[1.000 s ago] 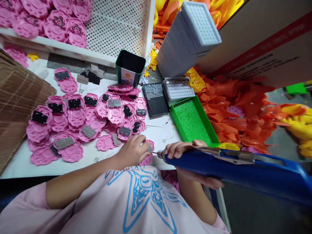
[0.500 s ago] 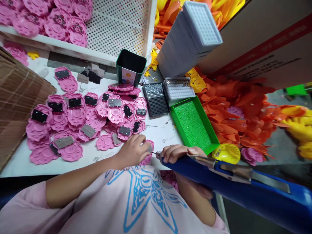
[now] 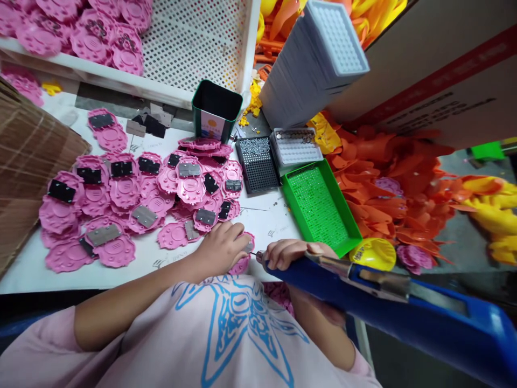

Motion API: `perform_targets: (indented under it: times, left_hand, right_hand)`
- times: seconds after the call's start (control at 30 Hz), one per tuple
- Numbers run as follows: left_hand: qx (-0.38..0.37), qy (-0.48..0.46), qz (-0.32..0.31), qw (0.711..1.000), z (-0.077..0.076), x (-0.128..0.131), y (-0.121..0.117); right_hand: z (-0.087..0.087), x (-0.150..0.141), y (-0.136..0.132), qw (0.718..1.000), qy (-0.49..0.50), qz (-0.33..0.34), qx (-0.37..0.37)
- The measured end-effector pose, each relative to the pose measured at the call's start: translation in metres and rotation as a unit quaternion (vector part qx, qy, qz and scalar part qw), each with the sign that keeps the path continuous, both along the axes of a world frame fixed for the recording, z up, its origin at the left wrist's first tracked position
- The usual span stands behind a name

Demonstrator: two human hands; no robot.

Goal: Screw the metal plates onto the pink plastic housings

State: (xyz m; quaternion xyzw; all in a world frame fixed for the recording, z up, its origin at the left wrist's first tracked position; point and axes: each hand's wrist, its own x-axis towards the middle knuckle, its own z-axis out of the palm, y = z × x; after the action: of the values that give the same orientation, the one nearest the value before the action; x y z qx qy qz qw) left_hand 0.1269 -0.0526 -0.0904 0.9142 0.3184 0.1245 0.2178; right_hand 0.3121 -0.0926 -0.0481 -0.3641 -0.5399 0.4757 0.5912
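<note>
With its fingers bent over it, my left hand (image 3: 223, 247) holds a pink plastic part (image 3: 242, 264) near the table's front edge. A grey plate on that part shows beside my fingers. My right hand (image 3: 297, 254) is wrapped round a blue electric screwdriver (image 3: 363, 291), which lies nearly level. Its thin bit points left and its tip meets the plate, though the exact contact is too small to make out. To the left, several pink parts with black or grey plates (image 3: 144, 216) lie spread and overlapping on the white table (image 3: 181, 269).
A green tray (image 3: 323, 210), a black tray of small screws (image 3: 258, 167) and a dark green bin (image 3: 216, 116) stand beyond my hands. Stacked white trays (image 3: 311, 64) rise behind them. Orange parts (image 3: 371, 188) are heaped at right; a cardboard box (image 3: 36, 161) borders the left.
Both hands, the pink part and the screwdriver keep almost the same pose. The whole view has shifted very slightly.
</note>
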Motion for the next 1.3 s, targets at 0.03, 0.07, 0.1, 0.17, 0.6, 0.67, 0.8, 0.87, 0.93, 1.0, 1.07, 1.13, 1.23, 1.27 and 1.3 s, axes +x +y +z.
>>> perform_targets:
  times: [0.03,0.07,0.1,0.17,0.6,0.67,0.8,0.87,0.93,1.0,1.07,1.13,1.23,1.27,1.3]
  left_hand:
    - [-0.001,0.005,-0.006,1.000,0.001,0.000,0.001]
    - [-0.001,0.009,-0.010,1.000,0.001,0.000,0.001]
    - [0.002,0.010,-0.011,1.000,0.001,-0.001,0.002]
    - [0.005,0.007,-0.014,1.000,0.000,-0.002,0.002]
    - [0.035,-0.052,-0.013,0.998,-0.012,-0.007,-0.001]
    - [0.041,-0.043,-0.011,0.998,-0.014,-0.007,-0.002]
    - [0.016,-0.048,-0.014,0.999,-0.015,-0.007,-0.002]
    - [0.005,-0.070,-0.014,0.997,-0.015,-0.008,-0.003]
    - [0.004,-0.093,-0.014,0.996,-0.016,-0.009,-0.003]
    - [0.000,-0.101,-0.015,0.995,-0.016,-0.009,-0.003]
    - [-0.009,-0.096,-0.019,0.995,-0.016,-0.009,-0.003]
    - [-0.018,-0.089,-0.021,0.996,-0.016,-0.008,-0.003]
    - [-0.018,-0.085,-0.019,0.996,-0.015,-0.008,-0.003]
    - [-0.014,-0.085,-0.018,0.996,-0.015,-0.008,-0.003]
    - [-0.009,-0.085,-0.019,0.996,-0.015,-0.009,-0.003]
  right_hand:
    - [0.003,-0.005,0.002,0.999,0.017,-0.032,0.026]
    - [0.005,-0.009,0.005,0.996,0.037,-0.058,0.054]
    - [0.007,-0.012,0.007,0.993,0.053,-0.075,0.075]
    - [0.010,-0.016,0.010,0.991,0.057,-0.080,0.086]
    - [0.040,0.000,0.100,0.984,0.030,-0.139,0.109]
    - [0.036,-0.003,0.126,0.982,0.023,-0.160,0.097]
    - [0.024,-0.013,0.170,0.977,0.034,-0.199,0.076]
    - [0.019,-0.017,0.185,0.975,0.053,-0.201,0.074]
    - [0.016,-0.019,0.196,0.977,0.063,-0.190,0.072]
    - [0.013,-0.020,0.202,0.978,0.068,-0.184,0.067]
    - [0.012,-0.021,0.205,0.978,0.072,-0.186,0.057]
    - [0.010,-0.021,0.207,0.978,0.076,-0.190,0.048]
    - [0.008,-0.021,0.207,0.978,0.073,-0.192,0.046]
    - [0.007,-0.021,0.207,0.978,0.072,-0.192,0.046]
    - [0.007,-0.020,0.206,0.978,0.071,-0.191,0.046]
